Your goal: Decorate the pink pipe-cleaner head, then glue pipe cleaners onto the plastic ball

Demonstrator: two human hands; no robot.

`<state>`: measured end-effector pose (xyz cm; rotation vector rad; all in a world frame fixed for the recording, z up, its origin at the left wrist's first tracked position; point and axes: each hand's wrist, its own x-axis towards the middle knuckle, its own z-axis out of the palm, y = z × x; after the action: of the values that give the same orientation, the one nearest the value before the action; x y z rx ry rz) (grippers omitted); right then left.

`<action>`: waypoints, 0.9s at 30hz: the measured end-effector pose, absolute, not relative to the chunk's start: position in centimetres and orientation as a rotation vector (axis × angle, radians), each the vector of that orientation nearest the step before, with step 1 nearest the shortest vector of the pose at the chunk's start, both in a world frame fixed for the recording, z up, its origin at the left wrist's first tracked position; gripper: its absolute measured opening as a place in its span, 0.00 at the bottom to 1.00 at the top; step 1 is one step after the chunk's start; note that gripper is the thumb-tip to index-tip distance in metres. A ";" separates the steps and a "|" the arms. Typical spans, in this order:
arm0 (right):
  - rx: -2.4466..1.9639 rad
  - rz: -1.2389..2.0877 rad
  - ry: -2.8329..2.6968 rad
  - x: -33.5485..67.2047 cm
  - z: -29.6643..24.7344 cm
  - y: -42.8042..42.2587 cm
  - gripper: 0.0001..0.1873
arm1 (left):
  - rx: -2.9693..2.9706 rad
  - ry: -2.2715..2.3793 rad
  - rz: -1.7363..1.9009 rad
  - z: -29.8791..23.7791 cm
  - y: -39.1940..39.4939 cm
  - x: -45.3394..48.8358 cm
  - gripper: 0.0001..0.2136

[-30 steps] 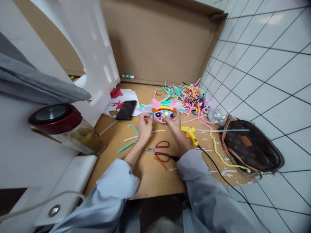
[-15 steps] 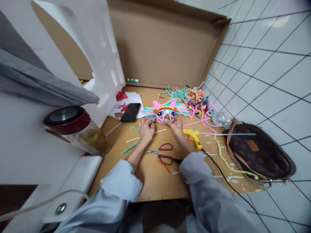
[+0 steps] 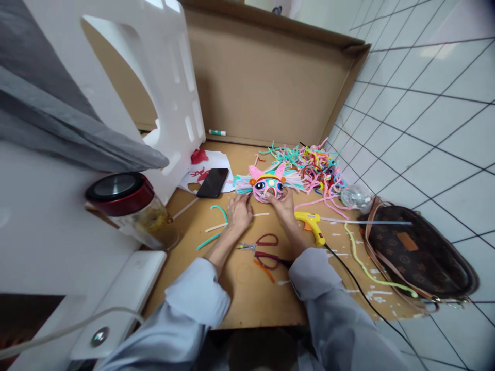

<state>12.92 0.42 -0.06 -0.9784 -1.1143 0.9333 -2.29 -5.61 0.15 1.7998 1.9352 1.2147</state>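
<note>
the fuzzy face [image 3: 265, 191], with pink ears and big eyes, is at the middle of the desk [image 3: 270, 306], between the two hands and turned toward the person, perhaps so its front shows. the right hand [image 3: 284, 205] has its thumb on the lower front and its other fingers bent around the near right edge, closed on it, seemingly to steady it. the left hand [image 3: 240, 212] has curled fingers close to the left edge; whether they pinch anything i cannot tell. turquoise and pale strands [image 3: 242, 184] fan out behind the face on both sides.

nearer the person, between the forearms, lie scissors [image 3: 252, 248], handles spread, probably for easy reach. the yellow glue gun [image 3: 309, 219] lies right of the right hand, likely so its cord [image 3: 353, 282] runs clear of the face. farther back sit a tangled heap of fuzzy stems [image 3: 315, 166] and, to the left, a phone [image 3: 213, 183] partly on paper [image 3: 224, 161].
</note>
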 end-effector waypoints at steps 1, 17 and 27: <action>-0.995 0.935 -1.111 13.0 0.0 0.5 0.42 | 1.782 1.912 1.270 0.1 -5.5 -2.3 0.20; -1.028 0.948 -1.124 12.8 -0.3 0.3 0.42 | 1.397 1.839 1.651 -0.3 -4.8 -2.9 0.31; -1.009 0.933 -1.126 12.8 -0.2 0.3 0.40 | 1.457 1.695 1.760 2.9 -7.1 -1.3 0.15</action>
<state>12.85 0.32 -0.16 -1.0085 -1.1257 0.9332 -1.27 -7.09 2.91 1.4572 1.6948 1.7599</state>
